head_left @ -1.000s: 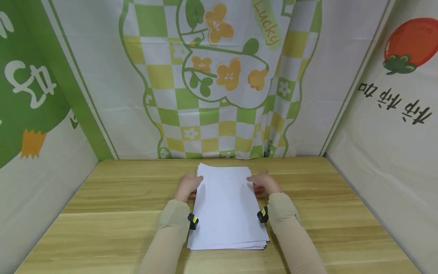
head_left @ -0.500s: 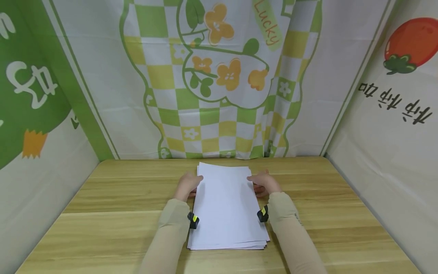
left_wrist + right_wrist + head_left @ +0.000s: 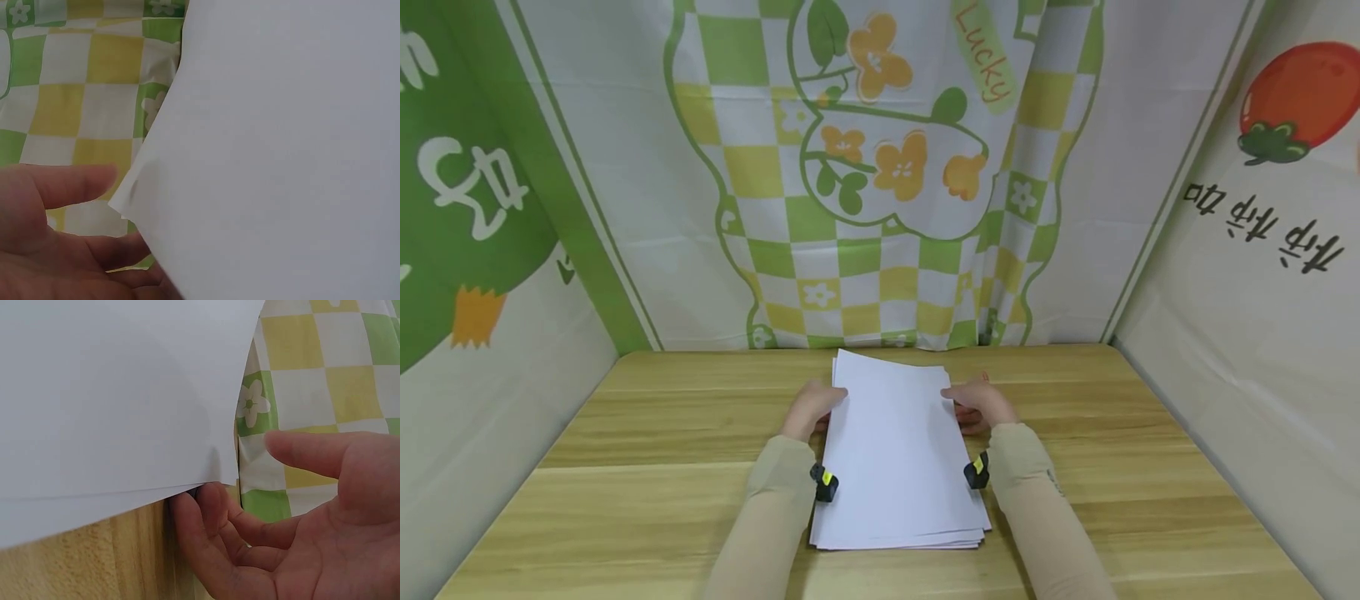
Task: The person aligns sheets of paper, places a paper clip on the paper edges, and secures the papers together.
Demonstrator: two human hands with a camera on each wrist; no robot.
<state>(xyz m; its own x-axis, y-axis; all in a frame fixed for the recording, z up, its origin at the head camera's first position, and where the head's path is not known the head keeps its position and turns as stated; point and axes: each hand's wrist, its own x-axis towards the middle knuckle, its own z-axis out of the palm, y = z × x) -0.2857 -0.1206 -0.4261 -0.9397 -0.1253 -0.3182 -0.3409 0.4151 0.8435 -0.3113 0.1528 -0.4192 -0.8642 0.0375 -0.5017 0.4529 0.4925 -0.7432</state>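
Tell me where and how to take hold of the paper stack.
Probably by both long edges of the paper stack, midway along, coming from left and right together: it is oblong, and its sheets lie unevenly at the near end, so one-sided holding might let them slide.

Reaching higher in the head view than before at the far left corner of the top sheet (image 3: 895,454), sloping more along its far edge
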